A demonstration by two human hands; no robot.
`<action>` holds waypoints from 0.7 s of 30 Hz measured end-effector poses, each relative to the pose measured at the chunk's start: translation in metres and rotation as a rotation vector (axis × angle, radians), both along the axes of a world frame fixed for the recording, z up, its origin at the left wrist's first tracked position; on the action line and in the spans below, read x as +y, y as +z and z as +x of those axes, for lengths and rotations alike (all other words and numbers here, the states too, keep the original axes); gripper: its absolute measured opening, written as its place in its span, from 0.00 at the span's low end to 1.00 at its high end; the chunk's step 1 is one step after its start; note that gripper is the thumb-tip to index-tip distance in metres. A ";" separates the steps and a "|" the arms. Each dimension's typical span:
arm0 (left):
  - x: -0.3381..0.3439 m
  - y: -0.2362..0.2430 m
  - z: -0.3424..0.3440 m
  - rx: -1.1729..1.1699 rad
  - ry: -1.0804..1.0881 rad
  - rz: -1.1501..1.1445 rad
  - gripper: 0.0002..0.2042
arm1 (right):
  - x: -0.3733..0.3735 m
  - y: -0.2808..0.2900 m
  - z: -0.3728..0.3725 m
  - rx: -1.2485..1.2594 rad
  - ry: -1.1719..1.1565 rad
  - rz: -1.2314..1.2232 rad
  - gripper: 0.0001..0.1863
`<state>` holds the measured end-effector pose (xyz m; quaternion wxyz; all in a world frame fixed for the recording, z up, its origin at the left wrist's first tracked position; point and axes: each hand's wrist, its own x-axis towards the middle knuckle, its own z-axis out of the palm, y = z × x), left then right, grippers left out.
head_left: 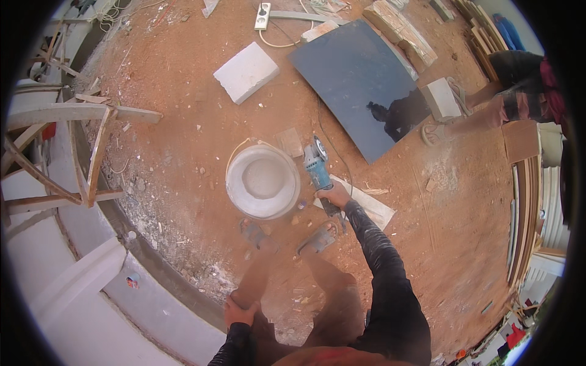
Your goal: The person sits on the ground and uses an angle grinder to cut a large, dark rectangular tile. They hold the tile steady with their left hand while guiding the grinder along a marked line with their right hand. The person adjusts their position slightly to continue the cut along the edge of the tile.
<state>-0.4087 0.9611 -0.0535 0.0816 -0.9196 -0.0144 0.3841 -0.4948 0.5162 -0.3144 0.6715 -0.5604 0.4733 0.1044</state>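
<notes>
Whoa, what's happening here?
Someone is holding a blue grinder in their right hand, beside a round grey tub. Their left hand rests on their left leg. I can't tell whether the grinder is running. A big dark panel lies farther ahead, and another person is off to the right.

Beyond the right hand lie a dark panel, pale block and white power strip, with a wooden frame well to the hand's left.
</notes>
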 end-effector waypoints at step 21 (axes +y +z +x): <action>-0.332 0.252 -0.067 0.987 0.332 -1.318 0.27 | -0.021 0.518 -0.079 -0.684 -0.326 0.195 0.23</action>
